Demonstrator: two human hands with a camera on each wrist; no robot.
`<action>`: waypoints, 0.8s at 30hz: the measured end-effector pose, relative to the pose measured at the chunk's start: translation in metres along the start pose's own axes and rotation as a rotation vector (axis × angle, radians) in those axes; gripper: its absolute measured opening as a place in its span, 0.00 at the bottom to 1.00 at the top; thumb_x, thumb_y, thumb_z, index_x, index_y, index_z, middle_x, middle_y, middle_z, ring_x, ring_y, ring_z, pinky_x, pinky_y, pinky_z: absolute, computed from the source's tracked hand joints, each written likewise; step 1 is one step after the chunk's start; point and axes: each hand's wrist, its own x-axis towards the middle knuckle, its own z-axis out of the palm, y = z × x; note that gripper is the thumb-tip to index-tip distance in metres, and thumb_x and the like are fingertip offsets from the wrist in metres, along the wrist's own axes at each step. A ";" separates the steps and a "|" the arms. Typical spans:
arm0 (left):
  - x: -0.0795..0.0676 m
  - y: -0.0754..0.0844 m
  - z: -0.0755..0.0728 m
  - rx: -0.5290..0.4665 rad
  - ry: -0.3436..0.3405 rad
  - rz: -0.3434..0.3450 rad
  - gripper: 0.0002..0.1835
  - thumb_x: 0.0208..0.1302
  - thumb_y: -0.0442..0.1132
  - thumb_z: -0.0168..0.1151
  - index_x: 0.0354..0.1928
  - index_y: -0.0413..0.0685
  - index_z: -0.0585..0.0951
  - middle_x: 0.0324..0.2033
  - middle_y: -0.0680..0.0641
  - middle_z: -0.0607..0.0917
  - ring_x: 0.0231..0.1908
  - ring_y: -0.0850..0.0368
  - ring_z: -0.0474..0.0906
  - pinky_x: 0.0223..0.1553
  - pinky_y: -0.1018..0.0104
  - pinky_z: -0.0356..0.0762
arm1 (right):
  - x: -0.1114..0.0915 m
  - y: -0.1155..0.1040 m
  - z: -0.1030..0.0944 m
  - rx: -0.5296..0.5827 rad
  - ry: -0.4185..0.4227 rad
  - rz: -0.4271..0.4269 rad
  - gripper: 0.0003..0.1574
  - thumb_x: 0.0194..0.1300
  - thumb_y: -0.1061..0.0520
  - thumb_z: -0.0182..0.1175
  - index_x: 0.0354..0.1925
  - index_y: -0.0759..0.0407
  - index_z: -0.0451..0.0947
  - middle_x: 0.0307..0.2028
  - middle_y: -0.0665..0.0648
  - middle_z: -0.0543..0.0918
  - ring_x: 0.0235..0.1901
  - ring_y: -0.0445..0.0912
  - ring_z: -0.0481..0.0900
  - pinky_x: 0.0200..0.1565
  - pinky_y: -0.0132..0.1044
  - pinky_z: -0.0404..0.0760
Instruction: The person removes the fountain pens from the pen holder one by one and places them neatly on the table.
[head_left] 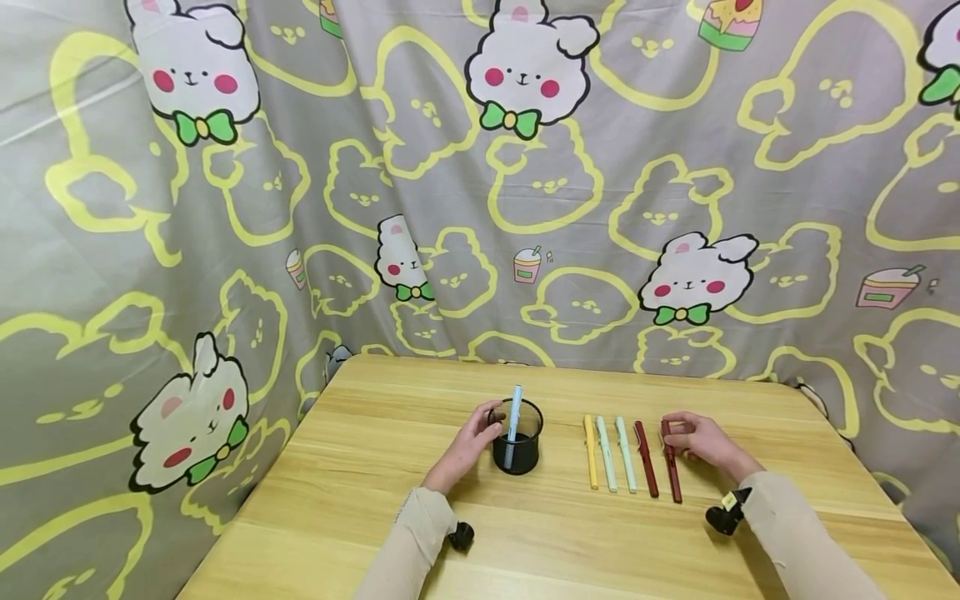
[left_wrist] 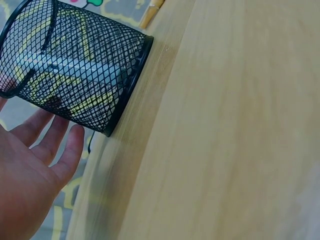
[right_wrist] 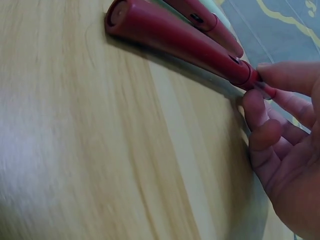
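A black mesh pen holder (head_left: 516, 454) stands upright on the table with a light blue pen (head_left: 515, 412) leaning inside it. My left hand (head_left: 474, 443) holds the holder at its left side near the rim; in the left wrist view the lower fingers (left_wrist: 69, 152) are spread beside the mesh. At the right end of a row of pens, my right hand (head_left: 701, 439) pinches the cap end of a dark red pen (right_wrist: 175, 40) between thumb and fingertips. Another dark red pen (head_left: 646, 458) lies just left of it.
Further left in the row lie two mint-green pens, one (head_left: 626, 455) beside the other (head_left: 606, 455), and a yellow pen (head_left: 591, 452). The wooden table (head_left: 570, 550) meets a patterned curtain (head_left: 450, 192) at the back and left.
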 end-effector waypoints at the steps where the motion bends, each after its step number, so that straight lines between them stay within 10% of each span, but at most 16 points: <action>1: 0.000 0.000 0.000 -0.004 0.003 -0.002 0.25 0.73 0.34 0.45 0.69 0.36 0.57 0.61 0.24 0.63 0.62 0.31 0.59 0.60 0.47 0.62 | 0.000 0.000 0.000 -0.001 0.002 -0.002 0.35 0.62 0.62 0.61 0.61 0.77 0.60 0.47 0.72 0.78 0.30 0.47 0.78 0.27 0.37 0.75; 24: 0.000 0.000 0.000 0.002 0.006 -0.014 0.26 0.73 0.36 0.46 0.69 0.37 0.56 0.61 0.24 0.63 0.62 0.33 0.61 0.61 0.48 0.62 | 0.002 -0.003 0.010 -0.066 0.018 -0.028 0.33 0.62 0.60 0.62 0.60 0.76 0.63 0.51 0.74 0.73 0.36 0.48 0.76 0.28 0.39 0.76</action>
